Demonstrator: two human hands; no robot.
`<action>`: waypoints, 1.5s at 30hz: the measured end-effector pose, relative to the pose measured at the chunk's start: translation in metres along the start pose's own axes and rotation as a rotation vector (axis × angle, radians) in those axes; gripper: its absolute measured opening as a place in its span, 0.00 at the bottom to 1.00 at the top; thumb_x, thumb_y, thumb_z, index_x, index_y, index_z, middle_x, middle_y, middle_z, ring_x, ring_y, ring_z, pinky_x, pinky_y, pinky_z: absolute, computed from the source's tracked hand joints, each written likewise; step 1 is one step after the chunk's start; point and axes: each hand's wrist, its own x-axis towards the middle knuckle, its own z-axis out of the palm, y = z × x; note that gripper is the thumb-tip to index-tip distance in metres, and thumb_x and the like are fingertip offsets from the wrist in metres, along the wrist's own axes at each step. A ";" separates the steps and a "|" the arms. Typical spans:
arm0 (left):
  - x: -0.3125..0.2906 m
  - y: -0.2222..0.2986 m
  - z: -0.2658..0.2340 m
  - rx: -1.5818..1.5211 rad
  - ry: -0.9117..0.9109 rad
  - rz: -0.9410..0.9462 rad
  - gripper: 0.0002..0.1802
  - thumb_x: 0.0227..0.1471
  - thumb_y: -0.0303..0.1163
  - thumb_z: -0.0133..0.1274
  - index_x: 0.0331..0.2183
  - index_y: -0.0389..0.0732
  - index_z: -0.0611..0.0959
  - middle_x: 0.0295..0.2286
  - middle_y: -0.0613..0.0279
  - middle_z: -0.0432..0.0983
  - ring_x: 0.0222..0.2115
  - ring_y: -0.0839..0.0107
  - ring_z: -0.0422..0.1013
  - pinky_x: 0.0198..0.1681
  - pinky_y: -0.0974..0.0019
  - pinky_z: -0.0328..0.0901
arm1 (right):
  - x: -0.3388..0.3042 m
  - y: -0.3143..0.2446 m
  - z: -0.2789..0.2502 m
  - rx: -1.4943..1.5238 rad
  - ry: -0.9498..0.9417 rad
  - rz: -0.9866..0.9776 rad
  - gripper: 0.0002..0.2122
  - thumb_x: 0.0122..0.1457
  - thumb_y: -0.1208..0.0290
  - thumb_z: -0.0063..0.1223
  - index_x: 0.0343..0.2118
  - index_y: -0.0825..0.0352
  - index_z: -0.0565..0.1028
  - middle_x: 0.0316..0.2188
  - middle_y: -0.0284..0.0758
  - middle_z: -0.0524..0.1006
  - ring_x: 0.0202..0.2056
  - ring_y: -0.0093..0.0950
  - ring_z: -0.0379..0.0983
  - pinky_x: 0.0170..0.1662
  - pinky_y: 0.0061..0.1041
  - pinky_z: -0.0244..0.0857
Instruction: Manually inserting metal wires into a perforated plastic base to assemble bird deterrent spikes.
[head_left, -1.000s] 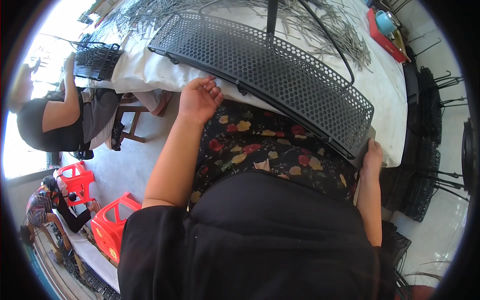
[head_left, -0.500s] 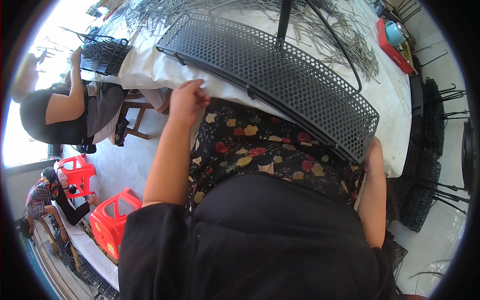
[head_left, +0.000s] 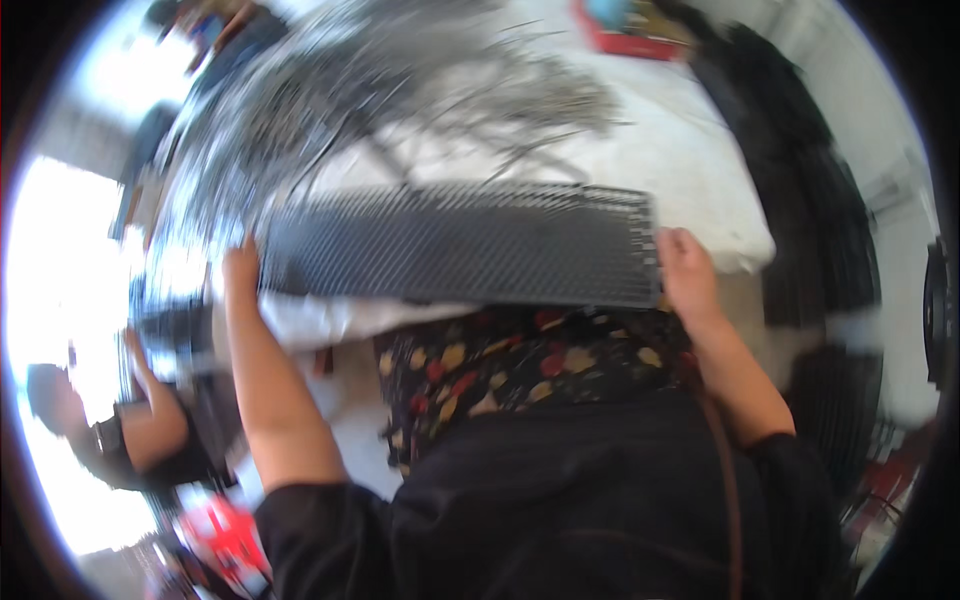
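Observation:
A long black perforated metal rack (head_left: 460,245) spans the front edge of the table. My left hand (head_left: 240,266) is closed at its left end, and my right hand (head_left: 686,268) is closed around its right end. Blur hides how the fingertips sit on the metal. Behind the panel, dark thin bars, blurred, reach up toward a heap of thin grey wire pieces (head_left: 380,110). Below the rack, flowered dark fabric (head_left: 530,365) covers my lap.
A pale cover (head_left: 690,140) lies over the table. A red tray (head_left: 625,42) with a light blue thing stands at the far edge. Stacked black pieces (head_left: 800,180) line the right side. Another person (head_left: 150,430) sits at left, near a red plastic stool (head_left: 225,535).
My left hand has gone from the table edge to the rack's left end. The rack has turned from slanting to nearly level across the view. The view has shifted and blurred.

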 end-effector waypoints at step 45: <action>-0.063 0.227 -0.099 -1.285 -0.343 -0.704 0.37 0.53 0.60 0.48 0.28 0.27 0.82 0.21 0.53 0.79 0.20 0.66 0.74 0.27 0.60 0.67 | -0.035 0.096 -0.033 1.360 -0.179 0.590 0.13 0.58 0.74 0.46 0.46 0.71 0.68 0.15 0.31 0.66 0.14 0.21 0.57 0.16 0.20 0.52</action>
